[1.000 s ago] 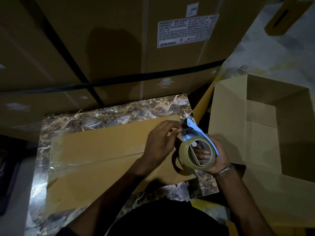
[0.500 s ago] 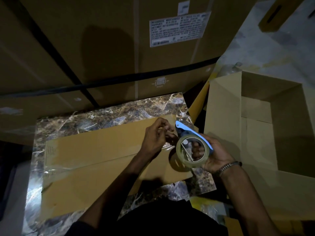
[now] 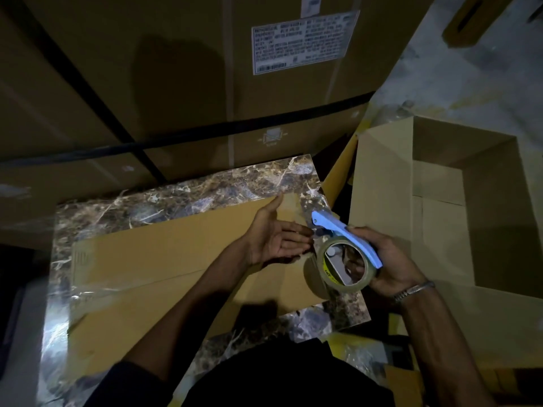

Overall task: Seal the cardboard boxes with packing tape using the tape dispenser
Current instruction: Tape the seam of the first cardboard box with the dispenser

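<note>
The person's right hand (image 3: 390, 259) is gripping a blue tape dispenser (image 3: 343, 236), the fingers curling through the core of the clear tape roll (image 3: 345, 267) while the palm is wrapping the handle from the right side; the wrist, wearing a metal bracelet (image 3: 414, 290), is bending so that the dispenser's nose is pointing up and to the left. The left hand (image 3: 276, 240) is lying open just left of the dispenser, palm turned upward, thumb stretching away toward the far edge of the flattened cardboard box (image 3: 176, 268), and its fingertips (image 3: 304, 239) are reaching in close to the dispenser's front end; whether they are touching tape there cannot be told in the dim light. Both forearms are coming in from the bottom of the view and converging, so the hands are sitting near each other above the right end of the flattened box. That box is lying on a marble-patterned tabletop (image 3: 205, 195). An open cardboard box (image 3: 382, 201) is standing just to the right of the table, beside the right hand. A large strapped carton (image 3: 176, 69) with a white label (image 3: 302, 42) is rising behind the table.
</note>
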Action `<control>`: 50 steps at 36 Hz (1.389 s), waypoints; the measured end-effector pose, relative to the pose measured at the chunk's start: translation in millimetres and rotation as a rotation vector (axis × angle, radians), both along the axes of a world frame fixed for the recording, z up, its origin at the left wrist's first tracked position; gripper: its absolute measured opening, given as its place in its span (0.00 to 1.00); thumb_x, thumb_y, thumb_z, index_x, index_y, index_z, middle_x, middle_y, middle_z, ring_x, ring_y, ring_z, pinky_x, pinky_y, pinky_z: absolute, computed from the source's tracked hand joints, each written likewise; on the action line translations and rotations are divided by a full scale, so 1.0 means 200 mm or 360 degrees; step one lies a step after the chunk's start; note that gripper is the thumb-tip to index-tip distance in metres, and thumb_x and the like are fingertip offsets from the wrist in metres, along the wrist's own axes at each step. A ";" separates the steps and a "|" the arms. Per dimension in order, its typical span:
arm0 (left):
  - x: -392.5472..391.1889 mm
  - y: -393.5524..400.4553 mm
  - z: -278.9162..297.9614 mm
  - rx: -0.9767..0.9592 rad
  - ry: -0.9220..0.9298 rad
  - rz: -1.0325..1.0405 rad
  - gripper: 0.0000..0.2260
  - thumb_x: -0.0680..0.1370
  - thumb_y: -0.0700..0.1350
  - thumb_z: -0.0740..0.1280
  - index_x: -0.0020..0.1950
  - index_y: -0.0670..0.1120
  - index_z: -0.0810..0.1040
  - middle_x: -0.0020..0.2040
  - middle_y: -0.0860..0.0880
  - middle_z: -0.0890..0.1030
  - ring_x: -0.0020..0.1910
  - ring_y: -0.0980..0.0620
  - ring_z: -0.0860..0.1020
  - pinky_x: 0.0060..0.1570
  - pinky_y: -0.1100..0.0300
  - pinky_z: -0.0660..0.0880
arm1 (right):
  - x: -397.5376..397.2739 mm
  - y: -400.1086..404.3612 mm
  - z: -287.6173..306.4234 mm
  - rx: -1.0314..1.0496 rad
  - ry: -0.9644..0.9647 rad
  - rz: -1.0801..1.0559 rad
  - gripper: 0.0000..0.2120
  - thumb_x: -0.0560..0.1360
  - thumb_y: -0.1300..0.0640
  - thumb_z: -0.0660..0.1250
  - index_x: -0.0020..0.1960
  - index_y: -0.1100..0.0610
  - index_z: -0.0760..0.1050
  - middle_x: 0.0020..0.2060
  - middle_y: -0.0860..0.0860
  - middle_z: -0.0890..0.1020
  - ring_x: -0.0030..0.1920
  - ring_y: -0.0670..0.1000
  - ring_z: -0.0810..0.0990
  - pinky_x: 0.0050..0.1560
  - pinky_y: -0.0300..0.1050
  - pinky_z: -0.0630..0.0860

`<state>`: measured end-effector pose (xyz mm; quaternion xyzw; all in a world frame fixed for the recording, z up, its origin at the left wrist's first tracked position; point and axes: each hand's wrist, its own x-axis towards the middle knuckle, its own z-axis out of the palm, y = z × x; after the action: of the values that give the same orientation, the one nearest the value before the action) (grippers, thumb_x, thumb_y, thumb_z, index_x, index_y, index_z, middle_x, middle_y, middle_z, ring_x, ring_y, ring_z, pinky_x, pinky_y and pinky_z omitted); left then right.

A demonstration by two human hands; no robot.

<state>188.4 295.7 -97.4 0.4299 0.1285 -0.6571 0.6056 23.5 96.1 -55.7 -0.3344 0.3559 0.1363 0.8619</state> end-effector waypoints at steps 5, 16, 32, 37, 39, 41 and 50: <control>0.00 -0.07 -0.01 0.0147 -0.0198 -0.0101 0.12 0.84 0.46 0.68 0.59 0.38 0.81 0.41 0.42 0.86 0.39 0.50 0.87 0.40 0.59 0.85 | -0.02 0.00 0.01 -0.0413 0.0086 0.0132 0.28 0.70 0.45 0.79 0.66 0.58 0.82 0.64 0.63 0.82 0.61 0.64 0.81 0.72 0.63 0.72; 0.22 -0.11 -0.01 0.0194 -0.0800 -0.0309 0.04 0.75 0.34 0.77 0.49 0.35 0.88 0.37 0.38 0.82 0.30 0.46 0.75 0.28 0.61 0.74 | -0.02 0.09 0.02 -0.0940 0.0124 0.0218 0.16 0.76 0.48 0.74 0.58 0.58 0.86 0.52 0.59 0.88 0.50 0.59 0.87 0.52 0.51 0.80; 0.38 -0.19 0.03 0.0131 -0.1067 -0.0531 0.06 0.85 0.35 0.66 0.49 0.41 0.78 0.45 0.42 0.83 0.38 0.53 0.85 0.37 0.62 0.83 | 0.06 0.28 -0.04 -0.1437 0.0051 0.0242 0.36 0.70 0.28 0.70 0.53 0.62 0.81 0.46 0.63 0.85 0.47 0.66 0.84 0.45 0.59 0.81; 0.47 -0.19 -0.01 0.0313 -0.1139 -0.0305 0.07 0.81 0.28 0.67 0.46 0.38 0.78 0.43 0.36 0.84 0.37 0.46 0.82 0.29 0.60 0.80 | 0.04 0.30 -0.05 -0.1440 0.0029 0.0258 0.42 0.70 0.26 0.70 0.54 0.68 0.76 0.47 0.69 0.81 0.38 0.58 0.81 0.41 0.49 0.74; 0.57 -0.15 -0.01 0.0329 -0.1151 -0.0172 0.06 0.82 0.28 0.66 0.48 0.38 0.77 0.45 0.35 0.85 0.36 0.47 0.85 0.30 0.60 0.81 | 0.01 0.30 -0.06 -0.1423 0.0059 0.0259 0.40 0.72 0.29 0.71 0.51 0.69 0.76 0.39 0.67 0.79 0.35 0.54 0.77 0.38 0.46 0.71; 0.64 -0.13 0.00 0.0253 -0.1196 -0.0267 0.05 0.84 0.32 0.65 0.50 0.41 0.76 0.48 0.37 0.87 0.41 0.48 0.88 0.35 0.61 0.83 | -0.03 0.30 -0.07 -0.1428 0.0090 0.0265 0.37 0.74 0.32 0.71 0.48 0.70 0.74 0.33 0.59 0.73 0.32 0.51 0.73 0.35 0.43 0.67; 0.64 -0.28 -0.01 0.0274 -0.1647 -0.0333 0.02 0.81 0.37 0.72 0.51 0.42 0.81 0.50 0.38 0.87 0.43 0.43 0.87 0.35 0.57 0.82 | 0.02 0.34 -0.12 -0.1447 0.0154 0.0144 0.27 0.78 0.37 0.70 0.43 0.64 0.77 0.32 0.57 0.76 0.32 0.48 0.75 0.36 0.42 0.69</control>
<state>317.3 239.9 -99.9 0.7566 -0.1770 -0.4031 0.4835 27.3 163.2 -80.6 -0.6871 0.4044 0.0192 0.6033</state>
